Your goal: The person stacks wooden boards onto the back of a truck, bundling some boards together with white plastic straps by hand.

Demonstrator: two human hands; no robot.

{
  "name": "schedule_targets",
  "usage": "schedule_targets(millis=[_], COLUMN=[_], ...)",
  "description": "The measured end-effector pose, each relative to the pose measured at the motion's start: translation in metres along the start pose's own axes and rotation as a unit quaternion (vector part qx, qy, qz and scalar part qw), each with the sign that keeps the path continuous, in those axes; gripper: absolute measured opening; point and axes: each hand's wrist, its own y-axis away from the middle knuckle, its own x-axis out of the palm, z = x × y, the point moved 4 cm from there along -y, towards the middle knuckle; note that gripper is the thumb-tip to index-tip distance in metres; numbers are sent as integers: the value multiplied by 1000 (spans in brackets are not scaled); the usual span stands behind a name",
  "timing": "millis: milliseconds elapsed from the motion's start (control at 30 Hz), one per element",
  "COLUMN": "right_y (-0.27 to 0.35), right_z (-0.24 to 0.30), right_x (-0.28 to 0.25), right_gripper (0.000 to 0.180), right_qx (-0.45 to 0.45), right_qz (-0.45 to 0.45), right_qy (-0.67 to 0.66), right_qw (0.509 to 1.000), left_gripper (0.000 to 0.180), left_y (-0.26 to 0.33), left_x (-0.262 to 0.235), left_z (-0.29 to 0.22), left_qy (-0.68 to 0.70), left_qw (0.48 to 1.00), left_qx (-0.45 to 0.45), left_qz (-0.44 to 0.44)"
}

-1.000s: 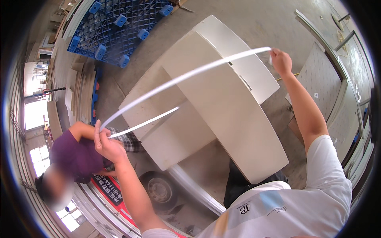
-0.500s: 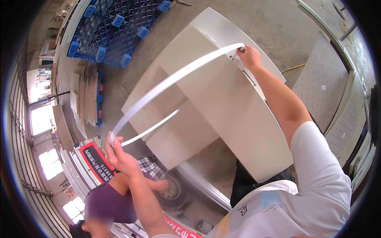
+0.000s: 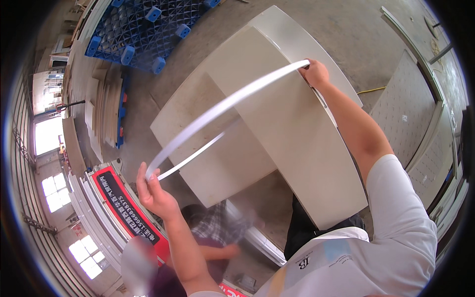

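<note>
A long, thin white strip (image 3: 222,108) arcs between my two hands above stacked cream panels (image 3: 292,148). My left hand (image 3: 154,190) pinches the strip's near end at the lower left, where a second length of strip (image 3: 198,153) trails back toward the panels. My right hand (image 3: 315,73) grips the far end against the top panel's far edge. The panels lie flat, one on another.
Another person in a checked shirt (image 3: 213,232) crouches below the panels, near my left arm. Blue plastic pallets (image 3: 143,29) lie at the top left. A perforated grey board (image 3: 410,109) rests on the floor at right. A red and black sign (image 3: 123,203) stands at left.
My right hand has carried the strip's far end down and left onto the top panel. My left hand stayed pinched on the near end. The other person has moved from the left to below the panels.
</note>
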Motion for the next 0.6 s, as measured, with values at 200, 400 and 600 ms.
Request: schedule_targets(millis=[200,400,600], right_y=[-10,15,144], right_z=[-6,-78,-144], right_x=[-2,-15,-53], right_gripper=[32,45,45], right_qx=[-20,-66,-5], right_qz=[67,17,120], right_qy=[-15,-159,-174], right_qw=[997,985,977], left_gripper=[32,40,40], left_y=[7,10,60], left_x=[6,25,63], left_z=[7,-5,5], left_qy=[13,-116,-46], left_qw=[1000,987,994], left_qx=[7,64,-25], left_qz=[4,90,92])
